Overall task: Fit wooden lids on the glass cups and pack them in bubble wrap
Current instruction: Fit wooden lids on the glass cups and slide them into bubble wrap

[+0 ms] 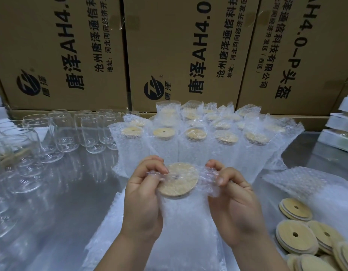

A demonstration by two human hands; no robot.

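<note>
While L hand & R hand each pinched the mouth of the bag w/ curled fingers, the lid showed betw. them at its top. Packed cups stood just behind, bare cups at left, spare lids at right on table.

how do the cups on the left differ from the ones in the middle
The left cups are bare clear glass; the middle cups sit in bubble wrap. The left cups have open mouths; the middle cups carry wooden lids. Both groups stand upright on the table.
</note>
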